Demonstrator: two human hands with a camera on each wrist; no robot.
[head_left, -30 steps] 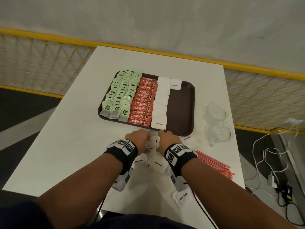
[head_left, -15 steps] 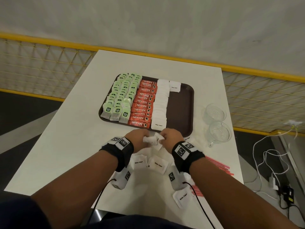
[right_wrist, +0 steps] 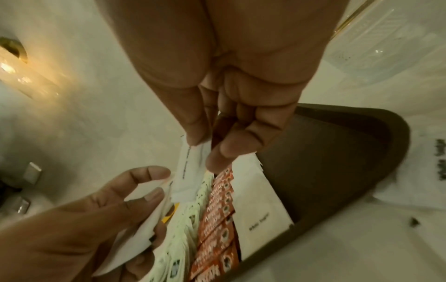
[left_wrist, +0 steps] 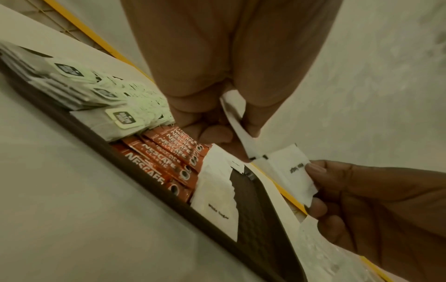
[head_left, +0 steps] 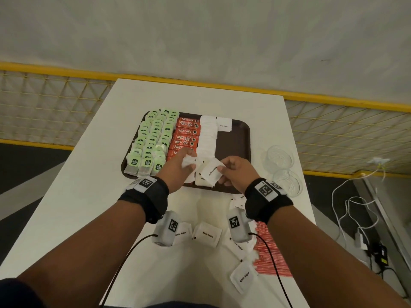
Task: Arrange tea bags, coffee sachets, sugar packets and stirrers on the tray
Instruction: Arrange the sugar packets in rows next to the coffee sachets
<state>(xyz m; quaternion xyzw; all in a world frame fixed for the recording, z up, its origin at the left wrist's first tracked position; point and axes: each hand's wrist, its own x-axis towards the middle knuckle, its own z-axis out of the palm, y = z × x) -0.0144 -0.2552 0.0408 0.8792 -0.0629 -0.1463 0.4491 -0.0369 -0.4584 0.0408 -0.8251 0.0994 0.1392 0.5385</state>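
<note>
Pinching a white paper sugar packet (head_left: 210, 172) by its right edge between thumb and forefinger, my right hand (head_left: 235, 172) holds it tilted over the near rim of the dark brown plastic tray (head_left: 233, 150), in the middle of the head frame. I judge I keep it by the edge so that the flat face can slide down onto the sugar column. My left hand (head_left: 178, 167), just to the left, is clamped on a small stack of the same white packets (head_left: 189, 163), thumb on top; in the left wrist view one packet (left_wrist: 237, 126) hangs edge-on between the fingers, so I hold the supply in one hand and deal from it with the other.

Beyond the hands, the tray already carries three columns: pale green tagged tea bags (head_left: 153, 138) at the left, red Nescafe coffee sachets (head_left: 185, 136) beside them, then overlapping white sugar packets (head_left: 209, 134), with one lone packet (head_left: 224, 125) starting a second column at the far end. The right part of the tray is bare brown, probably kept for the rest.

Lower in the frame, loose white sugar packets (head_left: 206, 234) lie on the white worktop (head_left: 77, 207) by my wrists, and a bundle of thin red stirrers (head_left: 270, 256) lies at the lower right, not yet on the tray. Two clear glass cups (head_left: 280, 156) stand to the right of the tray.
</note>
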